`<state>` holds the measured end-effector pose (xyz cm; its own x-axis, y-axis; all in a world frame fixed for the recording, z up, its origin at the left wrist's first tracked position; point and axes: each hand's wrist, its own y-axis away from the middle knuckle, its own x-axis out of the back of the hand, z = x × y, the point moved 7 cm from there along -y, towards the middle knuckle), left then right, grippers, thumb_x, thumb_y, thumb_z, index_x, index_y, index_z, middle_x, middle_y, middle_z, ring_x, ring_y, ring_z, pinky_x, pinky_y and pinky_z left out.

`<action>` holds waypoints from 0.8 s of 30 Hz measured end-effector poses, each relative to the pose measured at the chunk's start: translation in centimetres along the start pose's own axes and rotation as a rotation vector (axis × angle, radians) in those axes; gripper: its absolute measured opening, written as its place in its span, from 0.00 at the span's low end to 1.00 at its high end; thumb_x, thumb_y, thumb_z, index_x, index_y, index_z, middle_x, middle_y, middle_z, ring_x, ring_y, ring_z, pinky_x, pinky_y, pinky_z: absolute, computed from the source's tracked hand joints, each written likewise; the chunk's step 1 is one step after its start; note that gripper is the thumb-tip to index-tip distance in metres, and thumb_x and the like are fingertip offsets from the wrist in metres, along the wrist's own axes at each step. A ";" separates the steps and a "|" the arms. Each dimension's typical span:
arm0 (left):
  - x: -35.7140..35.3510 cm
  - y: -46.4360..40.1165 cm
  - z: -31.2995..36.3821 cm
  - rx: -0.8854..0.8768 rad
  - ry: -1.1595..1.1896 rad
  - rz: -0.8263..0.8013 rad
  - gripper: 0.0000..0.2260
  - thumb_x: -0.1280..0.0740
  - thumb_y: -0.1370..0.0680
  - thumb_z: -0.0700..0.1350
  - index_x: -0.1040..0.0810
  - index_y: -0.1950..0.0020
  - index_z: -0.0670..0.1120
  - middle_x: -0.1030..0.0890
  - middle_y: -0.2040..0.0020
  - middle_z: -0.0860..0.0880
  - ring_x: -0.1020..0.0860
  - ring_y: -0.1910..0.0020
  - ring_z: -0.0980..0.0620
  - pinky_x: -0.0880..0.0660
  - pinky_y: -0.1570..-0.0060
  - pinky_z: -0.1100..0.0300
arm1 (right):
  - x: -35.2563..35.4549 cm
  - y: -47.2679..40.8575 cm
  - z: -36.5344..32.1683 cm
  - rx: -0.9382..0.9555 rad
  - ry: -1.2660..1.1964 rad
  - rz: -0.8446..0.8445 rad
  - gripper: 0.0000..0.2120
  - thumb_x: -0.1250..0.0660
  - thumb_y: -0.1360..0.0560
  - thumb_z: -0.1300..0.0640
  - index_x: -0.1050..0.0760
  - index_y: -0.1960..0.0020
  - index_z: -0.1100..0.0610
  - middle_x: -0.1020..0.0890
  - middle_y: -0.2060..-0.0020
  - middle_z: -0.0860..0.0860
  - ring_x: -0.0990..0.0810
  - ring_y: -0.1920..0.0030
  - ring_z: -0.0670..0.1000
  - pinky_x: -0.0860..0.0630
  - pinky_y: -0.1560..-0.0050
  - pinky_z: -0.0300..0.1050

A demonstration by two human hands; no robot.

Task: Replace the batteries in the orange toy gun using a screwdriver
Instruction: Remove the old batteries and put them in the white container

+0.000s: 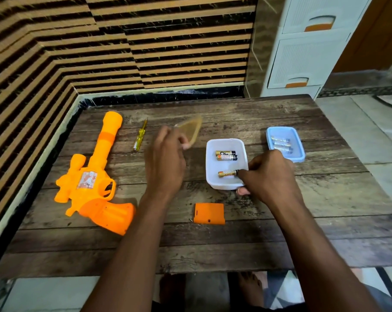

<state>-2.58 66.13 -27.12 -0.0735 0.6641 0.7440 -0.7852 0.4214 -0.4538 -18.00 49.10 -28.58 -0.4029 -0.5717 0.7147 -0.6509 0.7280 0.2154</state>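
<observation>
The orange toy gun (pixel 93 176) lies on the left of the wooden table (pixel 190 248), its grip toward me. A yellow-handled screwdriver (pixel 140 137) rests beside its barrel. The orange battery cover (pixel 209 213) lies near the front middle. A white tub (pixel 226 183) holds three gold-and-black batteries. My right hand (pixel 269 176) grips the tub's right edge, its fingertips at the end of the nearest battery (pixel 227 173). My left hand (pixel 165 158) holds a blurred translucent lid (pixel 190 131) above the table.
A blue tub (pixel 299 154) with several silvery batteries stands behind my right hand. A striped wall runs along the left and back edges. A white drawer unit (pixel 303 55) stands past the back right corner. My bare feet show under the front edge.
</observation>
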 end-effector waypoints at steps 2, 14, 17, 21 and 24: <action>1.8 0.0 -0.3 0.099 0.270 0.144 0.05 0.35 0.19 0.35 0.25 0.48 0.45 0.20 0.46 0.52 0.20 0.46 0.55 0.19 0.53 0.48 | -0.2 0.0 -0.1 0.022 -0.046 -0.014 0.07 0.28 0.25 0.61 0.17 0.60 0.63 0.18 0.78 0.50 0.20 0.77 0.39 0.33 0.79 0.30; 0.1 4.6 4.8 0.734 1.483 -0.194 0.13 0.36 0.16 0.38 0.25 0.39 0.28 0.15 0.46 0.32 0.14 0.45 0.39 0.16 0.47 0.54 | 1.5 0.4 -1.9 0.189 -0.634 0.257 0.30 0.37 0.19 0.35 0.22 0.60 0.62 0.17 0.69 0.60 0.18 0.68 0.61 0.19 0.66 0.58; 0.4 4.7 3.7 0.626 1.078 -0.252 0.07 0.30 0.20 0.37 0.20 0.53 0.32 0.14 0.57 0.34 0.13 0.58 0.43 0.16 0.57 0.55 | 1.2 -0.2 -1.4 0.162 -0.590 0.259 0.26 0.34 0.24 0.38 0.21 0.60 0.63 0.17 0.65 0.64 0.18 0.66 0.63 0.19 0.63 0.67; 0.6 4.6 3.0 0.409 0.441 -0.245 0.16 0.26 0.23 0.53 0.22 0.63 0.44 0.21 0.69 0.51 0.24 0.70 0.57 0.28 0.67 0.62 | 0.8 -0.5 -2.1 0.235 -0.337 0.200 0.23 0.33 0.17 0.48 0.24 0.64 0.62 0.22 0.73 0.60 0.24 0.71 0.56 0.27 0.68 0.50; -0.5 4.7 3.0 0.469 0.345 -0.279 0.18 0.30 0.20 0.56 0.22 0.60 0.41 0.20 0.66 0.47 0.23 0.68 0.53 0.29 0.66 0.58 | 0.0 -0.6 -1.9 0.213 -0.095 0.193 0.23 0.34 0.16 0.49 0.28 0.66 0.59 0.26 0.73 0.53 0.29 0.72 0.50 0.41 0.74 0.40</action>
<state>-8.08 65.97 -28.15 0.3125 0.7619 0.5674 -0.9374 0.3440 0.0544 -16.39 49.42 -27.41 -0.5846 -0.4705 0.6610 -0.6724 0.7368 -0.0702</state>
